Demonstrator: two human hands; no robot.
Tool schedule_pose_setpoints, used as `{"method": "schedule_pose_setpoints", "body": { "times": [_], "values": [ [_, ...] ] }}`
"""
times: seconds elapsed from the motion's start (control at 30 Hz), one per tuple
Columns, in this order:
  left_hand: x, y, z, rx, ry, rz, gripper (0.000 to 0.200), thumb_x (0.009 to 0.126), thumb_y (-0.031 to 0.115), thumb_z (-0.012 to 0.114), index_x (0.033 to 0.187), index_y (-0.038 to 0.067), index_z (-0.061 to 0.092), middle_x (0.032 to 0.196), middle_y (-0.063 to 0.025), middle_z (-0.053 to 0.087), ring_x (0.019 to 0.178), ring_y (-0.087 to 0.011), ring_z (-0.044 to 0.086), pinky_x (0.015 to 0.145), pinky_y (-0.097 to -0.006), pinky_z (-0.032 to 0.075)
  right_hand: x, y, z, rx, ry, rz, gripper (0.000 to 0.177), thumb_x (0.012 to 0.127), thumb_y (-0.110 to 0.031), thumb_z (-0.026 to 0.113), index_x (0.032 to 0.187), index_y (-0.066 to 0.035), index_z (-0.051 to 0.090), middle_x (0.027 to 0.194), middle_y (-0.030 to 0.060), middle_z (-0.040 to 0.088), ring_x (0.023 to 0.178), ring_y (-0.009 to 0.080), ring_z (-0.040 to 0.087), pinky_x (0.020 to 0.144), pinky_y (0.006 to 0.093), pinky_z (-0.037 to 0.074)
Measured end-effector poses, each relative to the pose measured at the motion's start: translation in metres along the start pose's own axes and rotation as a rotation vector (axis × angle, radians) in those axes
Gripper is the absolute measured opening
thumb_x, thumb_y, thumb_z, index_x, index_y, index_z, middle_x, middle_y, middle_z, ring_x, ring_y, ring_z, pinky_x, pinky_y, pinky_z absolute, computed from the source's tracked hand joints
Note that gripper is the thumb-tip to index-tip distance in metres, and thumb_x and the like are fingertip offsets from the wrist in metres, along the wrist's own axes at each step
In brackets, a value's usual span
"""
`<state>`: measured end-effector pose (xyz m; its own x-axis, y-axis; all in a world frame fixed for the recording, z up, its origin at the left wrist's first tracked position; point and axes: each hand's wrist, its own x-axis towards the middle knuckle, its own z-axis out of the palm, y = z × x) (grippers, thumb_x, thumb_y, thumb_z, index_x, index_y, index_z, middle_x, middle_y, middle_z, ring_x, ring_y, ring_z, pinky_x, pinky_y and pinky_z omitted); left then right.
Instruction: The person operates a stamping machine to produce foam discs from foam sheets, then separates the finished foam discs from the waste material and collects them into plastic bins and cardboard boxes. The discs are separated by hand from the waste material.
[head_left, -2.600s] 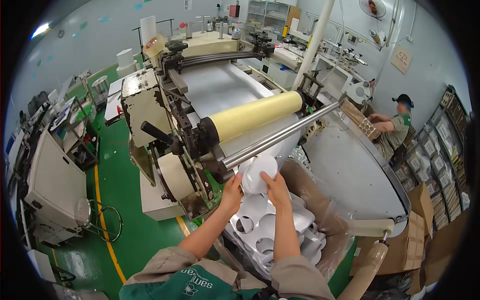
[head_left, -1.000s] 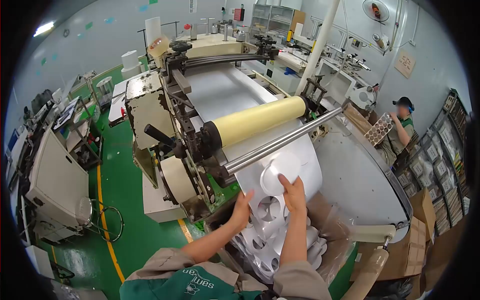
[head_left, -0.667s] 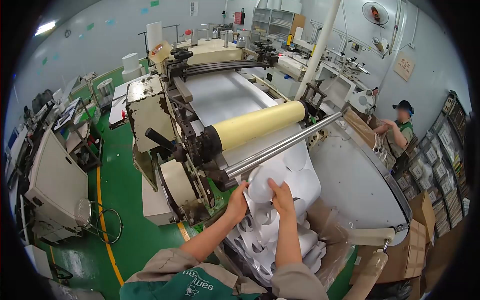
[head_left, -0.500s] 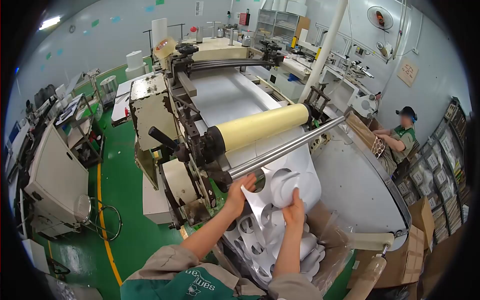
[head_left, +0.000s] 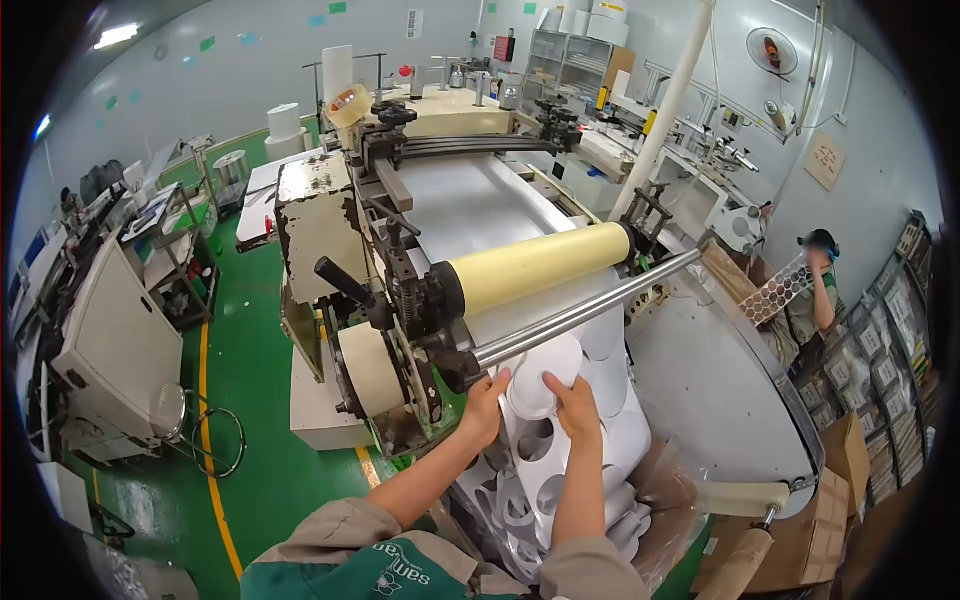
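A small stack of round white discs is held between my hands, just below the steel bar. My right hand grips its right side, thumb on top. My left hand is at its left edge, fingers closed against it. Below hangs a white sheet with round holes, running down into a clear plastic bag. Above the bar lies the yellow roller of the machine, with silvery-white web behind it.
A grey metal table stands to the right, cardboard boxes beyond its near end. A seated co-worker holds a perforated sheet. A black lever juts from the machine's left side. A wire stool stands left.
Both hands have drawn together around the discs, my left hand moving to their edge. The perforated sheet hangs lower. The co-worker has raised the perforated sheet and an arm. The camera view has shifted slightly.
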<state>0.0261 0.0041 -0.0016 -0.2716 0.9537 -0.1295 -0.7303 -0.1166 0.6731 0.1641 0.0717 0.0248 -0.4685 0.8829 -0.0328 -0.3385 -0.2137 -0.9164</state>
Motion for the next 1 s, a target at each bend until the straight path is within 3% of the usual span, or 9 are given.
{"method": "schedule_pose_setpoints", "body": {
  "times": [0.2, 0.3, 0.47, 0.57, 0.67, 0.73, 0.83, 0.9, 1.0],
  "values": [
    [-0.005, 0.019, 0.014, 0.076, 0.019, -0.035, 0.039, 0.086, 0.023, 0.053, 0.116, -0.002, 0.046, 0.115, -0.0119, 0.055, 0.106, -0.0197, 0.052, 0.089, -0.0302, 0.039, -0.028, 0.016, -0.037, 0.676, 0.213, -0.135, 0.041, 0.087, -0.011, 0.053, 0.124, -0.005, 0.039, 0.12, 0.0077, 0.049, 0.11, 0.0224, 0.049, 0.094, 0.0386, 0.04],
    [0.012, 0.025, -0.002, 0.076, 0.027, 0.027, 0.039, 0.089, 0.021, 0.048, 0.12, -0.001, 0.042, 0.119, -0.0128, 0.051, 0.112, -0.0227, 0.049, 0.093, -0.0331, 0.038, -0.042, -0.003, -0.051, 0.671, 0.303, -0.229, 0.039, 0.088, -0.018, 0.053, 0.123, -0.004, 0.041, 0.12, 0.0086, 0.05, 0.111, 0.0221, 0.049, 0.096, 0.0404, 0.04],
    [0.04, 0.022, -0.018, -0.089, -0.068, 0.183, 0.035, 0.093, 0.023, 0.041, 0.123, 0.006, 0.04, 0.122, -0.0047, 0.048, 0.112, -0.0194, 0.046, 0.095, -0.0341, 0.037, -0.036, -0.028, -0.024, 0.391, 0.197, -0.308, 0.041, 0.085, -0.01, 0.056, 0.122, 0.0, 0.041, 0.117, 0.0089, 0.051, 0.108, 0.0194, 0.05, 0.094, 0.0346, 0.04],
    [0.035, 0.02, -0.008, -0.002, 0.015, 0.121, 0.042, 0.093, 0.027, 0.04, 0.127, 0.004, 0.038, 0.135, -0.0064, 0.033, 0.128, -0.0171, 0.022, 0.106, -0.0317, 0.016, -0.015, -0.029, 0.002, 0.143, 0.116, -0.268, 0.042, 0.081, -0.009, 0.06, 0.117, 0.005, 0.044, 0.111, 0.011, 0.053, 0.102, 0.0179, 0.052, 0.088, 0.0302, 0.041],
    [0.014, 0.014, 0.004, -0.025, -0.006, 0.068, 0.036, 0.091, 0.025, 0.046, 0.118, 0.0, 0.047, 0.125, -0.0094, 0.046, 0.117, -0.017, 0.04, 0.098, -0.0311, 0.03, 0.004, -0.02, 0.011, -0.121, 0.07, -0.144, 0.033, 0.077, -0.015, 0.066, 0.101, 0.005, 0.056, 0.09, 0.0086, 0.061, 0.079, 0.0132, 0.056, 0.07, 0.025, 0.044],
    [0.004, 0.005, -0.004, -0.007, -0.033, -0.091, 0.032, 0.091, 0.026, 0.045, 0.113, 0.003, 0.05, 0.115, -0.0063, 0.053, 0.107, -0.018, 0.05, 0.089, -0.0331, 0.04, 0.01, -0.008, 0.005, -0.391, 0.044, -0.022, 0.033, 0.077, -0.016, 0.065, 0.101, 0.005, 0.057, 0.089, 0.0086, 0.061, 0.078, 0.0134, 0.056, 0.07, 0.0256, 0.044],
    [0.001, -0.001, -0.011, 0.013, -0.048, -0.08, 0.033, 0.092, 0.027, 0.044, 0.112, 0.002, 0.05, 0.112, -0.0064, 0.055, 0.102, -0.0185, 0.053, 0.087, -0.0346, 0.042, 0.004, 0.015, -0.011, -0.223, 0.043, 0.036, 0.038, 0.08, -0.013, 0.063, 0.112, 0.003, 0.049, 0.105, 0.0091, 0.057, 0.096, 0.0173, 0.055, 0.085, 0.0287, 0.044],
    [-0.008, 0.016, 0.003, 0.095, -0.036, -0.184, 0.037, 0.091, 0.027, 0.045, 0.116, 0.0, 0.047, 0.118, -0.0104, 0.052, 0.11, -0.02, 0.049, 0.092, -0.0351, 0.039, -0.008, 0.026, -0.021, 0.199, 0.087, -0.114, 0.038, 0.083, -0.016, 0.06, 0.114, 0.002, 0.048, 0.11, 0.0083, 0.055, 0.1, 0.0183, 0.053, 0.089, 0.0318, 0.042],
    [0.0, 0.021, 0.002, 0.01, -0.056, -0.047, 0.042, 0.089, 0.026, 0.049, 0.119, -0.003, 0.045, 0.122, -0.0127, 0.049, 0.114, -0.0221, 0.046, 0.095, -0.0318, 0.037, -0.023, 0.028, -0.051, 0.7, 0.201, -0.164, 0.04, 0.086, -0.021, 0.055, 0.121, -0.004, 0.043, 0.117, 0.0076, 0.052, 0.108, 0.0222, 0.051, 0.095, 0.0413, 0.039]
  ]
}}
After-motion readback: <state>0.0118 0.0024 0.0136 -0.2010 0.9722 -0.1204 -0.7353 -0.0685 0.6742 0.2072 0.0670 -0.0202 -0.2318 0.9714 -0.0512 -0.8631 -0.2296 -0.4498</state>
